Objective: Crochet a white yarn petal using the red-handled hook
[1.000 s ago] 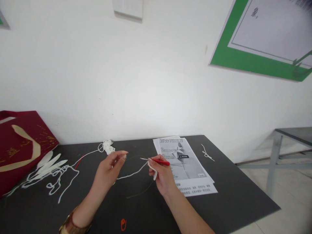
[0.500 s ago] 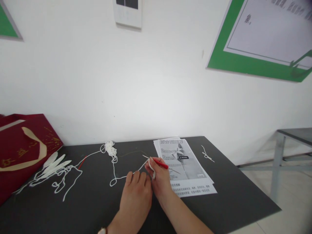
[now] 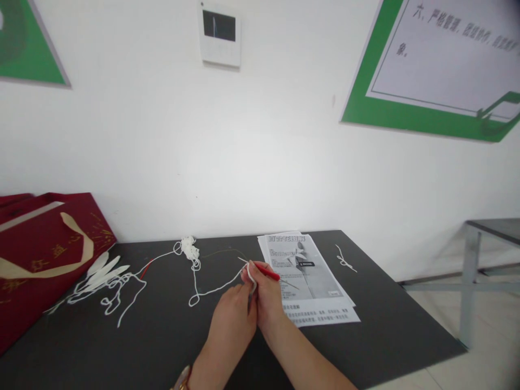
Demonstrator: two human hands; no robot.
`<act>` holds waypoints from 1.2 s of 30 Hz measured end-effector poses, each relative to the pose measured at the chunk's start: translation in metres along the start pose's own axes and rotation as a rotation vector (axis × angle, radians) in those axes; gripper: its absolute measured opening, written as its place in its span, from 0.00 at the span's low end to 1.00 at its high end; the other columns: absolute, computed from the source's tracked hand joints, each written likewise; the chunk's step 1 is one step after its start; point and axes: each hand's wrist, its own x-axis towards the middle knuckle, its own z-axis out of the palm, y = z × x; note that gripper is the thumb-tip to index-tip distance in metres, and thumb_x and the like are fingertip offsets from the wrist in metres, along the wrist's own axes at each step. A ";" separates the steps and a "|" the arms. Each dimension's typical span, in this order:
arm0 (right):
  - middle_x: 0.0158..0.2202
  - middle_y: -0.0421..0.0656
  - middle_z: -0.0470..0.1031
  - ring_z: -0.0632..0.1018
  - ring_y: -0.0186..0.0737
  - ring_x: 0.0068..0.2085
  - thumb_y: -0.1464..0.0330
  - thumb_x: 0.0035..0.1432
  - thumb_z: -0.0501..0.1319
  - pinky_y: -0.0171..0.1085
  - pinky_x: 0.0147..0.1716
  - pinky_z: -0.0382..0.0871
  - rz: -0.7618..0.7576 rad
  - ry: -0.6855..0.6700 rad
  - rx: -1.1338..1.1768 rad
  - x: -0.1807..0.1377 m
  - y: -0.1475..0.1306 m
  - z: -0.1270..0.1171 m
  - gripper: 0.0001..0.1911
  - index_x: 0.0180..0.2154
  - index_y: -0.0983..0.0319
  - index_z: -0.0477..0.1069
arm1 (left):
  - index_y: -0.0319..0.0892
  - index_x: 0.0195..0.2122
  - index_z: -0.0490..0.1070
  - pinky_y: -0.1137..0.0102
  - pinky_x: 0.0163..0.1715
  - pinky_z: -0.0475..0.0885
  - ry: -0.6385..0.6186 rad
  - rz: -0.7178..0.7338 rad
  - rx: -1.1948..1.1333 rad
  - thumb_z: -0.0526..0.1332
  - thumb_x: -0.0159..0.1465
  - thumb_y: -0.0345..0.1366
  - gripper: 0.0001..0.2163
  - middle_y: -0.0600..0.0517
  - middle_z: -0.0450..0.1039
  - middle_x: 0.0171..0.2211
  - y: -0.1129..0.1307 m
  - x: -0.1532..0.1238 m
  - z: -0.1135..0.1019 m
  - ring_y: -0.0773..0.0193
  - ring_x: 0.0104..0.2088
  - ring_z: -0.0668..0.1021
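My right hand [image 3: 266,300] is closed on a red-handled crochet hook [image 3: 265,271], whose metal tip points left, and on a small white crocheted piece [image 3: 252,277]. My left hand [image 3: 232,319] lies right against it, fingers curled at the white piece and the white yarn [image 3: 211,291]. The yarn runs left in a loop across the black table [image 3: 154,336] to a small white tangle [image 3: 188,246] near the wall.
Printed instruction sheets [image 3: 309,276] lie just right of my hands. A short knotted bit of yarn [image 3: 345,259] lies further right. At left are white crocheted petals [image 3: 103,268], loose yarn [image 3: 109,287] and a dark red gift bag [image 3: 40,254]. A grey table [image 3: 491,233] stands at far right.
My left hand, raised and apart to the left a second ago, has come down and right until it meets my right hand. The yarn now lies in a loop on the table.
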 end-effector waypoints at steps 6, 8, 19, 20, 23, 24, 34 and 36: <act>0.22 0.38 0.74 0.74 0.36 0.24 0.64 0.38 0.74 0.36 0.25 0.69 -0.041 -0.015 -0.075 -0.005 0.004 0.000 0.14 0.26 0.62 0.72 | 0.43 0.25 0.72 0.64 0.31 0.67 0.091 -0.170 -0.258 0.55 0.61 0.35 0.09 0.46 0.74 0.24 -0.019 0.007 0.008 0.54 0.29 0.77; 0.22 0.39 0.74 0.74 0.37 0.24 0.64 0.39 0.73 0.36 0.25 0.68 -0.073 -0.016 -0.120 -0.003 0.004 -0.001 0.14 0.26 0.62 0.72 | 0.43 0.21 0.69 0.68 0.23 0.65 0.067 -0.246 -0.383 0.57 0.60 0.41 0.12 0.50 0.71 0.18 -0.027 0.007 0.010 0.59 0.21 0.74; 0.23 0.37 0.73 0.73 0.37 0.28 0.65 0.47 0.70 0.36 0.32 0.67 -0.400 0.014 -0.468 -0.001 0.001 -0.007 0.07 0.25 0.59 0.73 | 0.45 0.23 0.62 0.71 0.15 0.62 -0.034 -0.347 -0.666 0.56 0.60 0.44 0.12 0.54 0.68 0.13 -0.024 -0.009 0.032 0.65 0.13 0.68; 0.23 0.38 0.73 0.73 0.37 0.28 0.65 0.48 0.70 0.36 0.31 0.67 -0.405 0.009 -0.480 -0.001 0.003 -0.008 0.08 0.25 0.59 0.73 | 0.45 0.22 0.62 0.71 0.16 0.62 -0.029 -0.333 -0.629 0.55 0.60 0.42 0.12 0.54 0.67 0.12 -0.023 -0.010 0.032 0.64 0.13 0.69; 0.23 0.38 0.73 0.74 0.38 0.27 0.63 0.49 0.69 0.36 0.28 0.68 -0.389 -0.008 -0.500 0.001 0.007 -0.011 0.08 0.26 0.59 0.72 | 0.46 0.20 0.60 0.69 0.19 0.63 -0.034 -0.299 -0.528 0.52 0.63 0.37 0.13 0.53 0.66 0.12 -0.019 -0.013 0.035 0.62 0.15 0.71; 0.23 0.38 0.74 0.74 0.38 0.26 0.63 0.49 0.69 0.36 0.27 0.68 -0.377 -0.015 -0.502 0.002 0.008 -0.011 0.08 0.26 0.59 0.72 | 0.46 0.21 0.61 0.68 0.19 0.63 -0.049 -0.289 -0.503 0.50 0.63 0.37 0.13 0.52 0.67 0.13 -0.019 -0.013 0.036 0.61 0.15 0.72; 0.21 0.38 0.73 0.72 0.35 0.23 0.65 0.43 0.71 0.33 0.22 0.65 -0.315 -0.106 -0.467 0.006 0.003 -0.011 0.10 0.23 0.60 0.71 | 0.40 0.35 0.77 0.61 0.40 0.69 -0.021 -0.117 -0.185 0.50 0.66 0.45 0.19 0.43 0.80 0.34 -0.040 -0.002 -0.058 0.51 0.37 0.79; 0.20 0.38 0.73 0.71 0.35 0.22 0.66 0.43 0.71 0.33 0.21 0.63 -0.291 -0.153 -0.466 0.003 0.003 -0.010 0.10 0.23 0.61 0.71 | 0.39 0.51 0.71 0.57 0.54 0.59 0.101 -0.061 -0.087 0.51 0.65 0.42 0.19 0.40 0.73 0.52 -0.040 0.011 -0.078 0.48 0.54 0.70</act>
